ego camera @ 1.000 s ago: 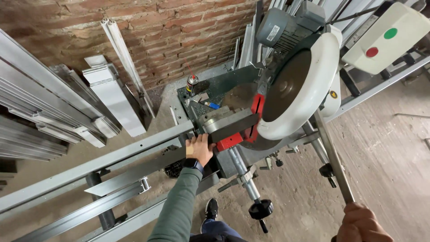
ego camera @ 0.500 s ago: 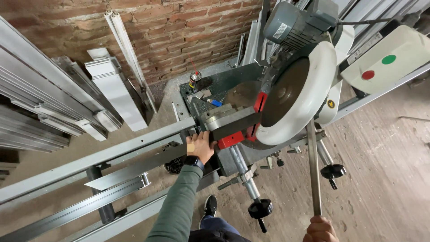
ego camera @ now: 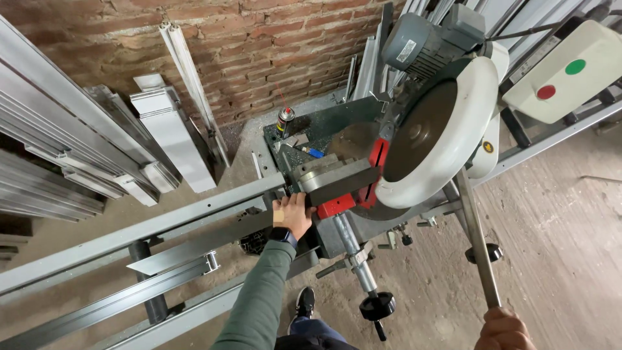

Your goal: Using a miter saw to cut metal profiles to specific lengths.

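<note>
While we brace the grey profile point(ego camera: 214, 230) w/ left hand point(ego camera: 295, 214), grip pressing it flat on the saw table point(ego camera: 311, 139) beside the red clamp point(ego camera: 337, 206), right hand point(ego camera: 502, 329) grip is wrapped round the lever point(ego camera: 476, 236); blade guard point(ego camera: 447, 139) raised.

The right hand point(ego camera: 502, 330) is cut off by the bottom edge; the round white steel blade guard point(ego camera: 453, 129) hides the blade's teeth.
</note>
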